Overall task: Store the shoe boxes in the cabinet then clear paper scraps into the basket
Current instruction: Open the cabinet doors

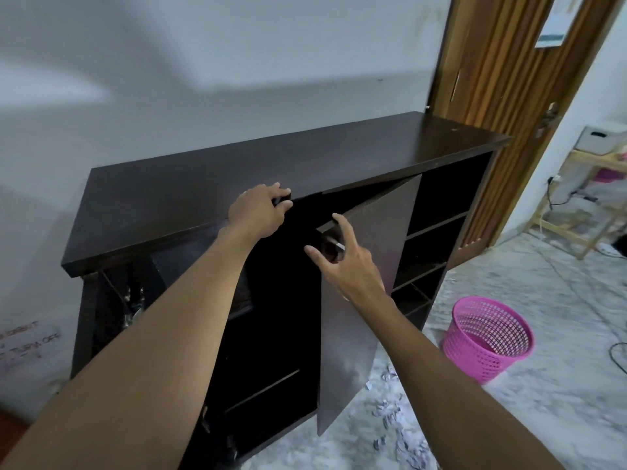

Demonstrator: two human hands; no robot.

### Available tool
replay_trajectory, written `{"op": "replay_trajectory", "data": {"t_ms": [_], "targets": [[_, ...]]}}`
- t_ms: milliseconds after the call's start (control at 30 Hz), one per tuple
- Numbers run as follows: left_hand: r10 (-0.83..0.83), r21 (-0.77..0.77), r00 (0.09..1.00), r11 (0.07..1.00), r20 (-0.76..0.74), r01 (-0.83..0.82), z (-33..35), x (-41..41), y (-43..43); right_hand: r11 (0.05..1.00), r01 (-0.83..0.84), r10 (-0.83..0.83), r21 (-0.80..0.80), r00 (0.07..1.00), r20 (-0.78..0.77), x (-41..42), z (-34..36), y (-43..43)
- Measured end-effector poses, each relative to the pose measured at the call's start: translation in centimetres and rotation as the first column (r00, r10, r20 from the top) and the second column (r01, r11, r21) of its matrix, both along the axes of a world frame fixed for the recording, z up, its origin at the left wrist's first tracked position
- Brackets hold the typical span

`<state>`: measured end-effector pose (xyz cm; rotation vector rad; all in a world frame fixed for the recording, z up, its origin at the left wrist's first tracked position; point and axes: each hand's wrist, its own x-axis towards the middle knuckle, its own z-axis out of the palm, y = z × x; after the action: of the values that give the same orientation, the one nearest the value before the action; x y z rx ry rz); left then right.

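Note:
A dark brown cabinet point(237, 178) stands against the wall with its doors swung out. My left hand point(259, 212) curls over the top edge of the left door, just under the cabinet top. My right hand point(342, 262) has its fingers spread at the round knob point(330, 249) of the right door point(359, 317), which stands ajar toward me. Paper scraps point(393, 415) lie on the floor in front of the cabinet. A pink mesh basket point(488, 337) stands upright on the floor to the right. No shoe box is in view.
Open shelves point(437, 232) fill the cabinet's right end. A brown wooden door point(509, 96) stands open behind it. A light wooden rack point(583, 205) with a white box and cables on the floor are at the far right. The floor is pale marbled tile.

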<state>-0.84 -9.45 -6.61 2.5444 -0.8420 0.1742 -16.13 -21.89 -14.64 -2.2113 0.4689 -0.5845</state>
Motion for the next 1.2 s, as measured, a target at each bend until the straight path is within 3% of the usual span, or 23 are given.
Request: {"op": "replay_trajectory", "data": {"t_ms": [567, 867, 1033, 1200], "targets": [[-0.004, -0.019, 0.999, 1.000, -0.034, 0.003, 0.5, -0.4, 0.2, 0.940, 0.179, -0.198, -0.291, 0.980, -0.037, -3.1, 1.0, -0.3], [-0.014, 0.013, 0.998, 1.000, 0.060, 0.013, 0.4, -1.5, 0.1, 0.907, 0.294, -0.257, -0.302, 0.954, 0.157, -9.4, 0.3, -2.0], [-0.034, 0.113, 0.985, 0.993, 0.168, 0.015, 0.5, -2.1, -2.3, 0.794, 0.472, -0.423, -0.383, 0.882, 0.209, -12.9, 1.0, -5.4], [-0.153, 0.150, 0.968, 0.981, 0.201, 0.124, -0.2, -2.3, -6.3, 0.616, 0.533, -0.623, -0.579, 0.780, 0.056, -14.8, 3.2, -7.8]]}}
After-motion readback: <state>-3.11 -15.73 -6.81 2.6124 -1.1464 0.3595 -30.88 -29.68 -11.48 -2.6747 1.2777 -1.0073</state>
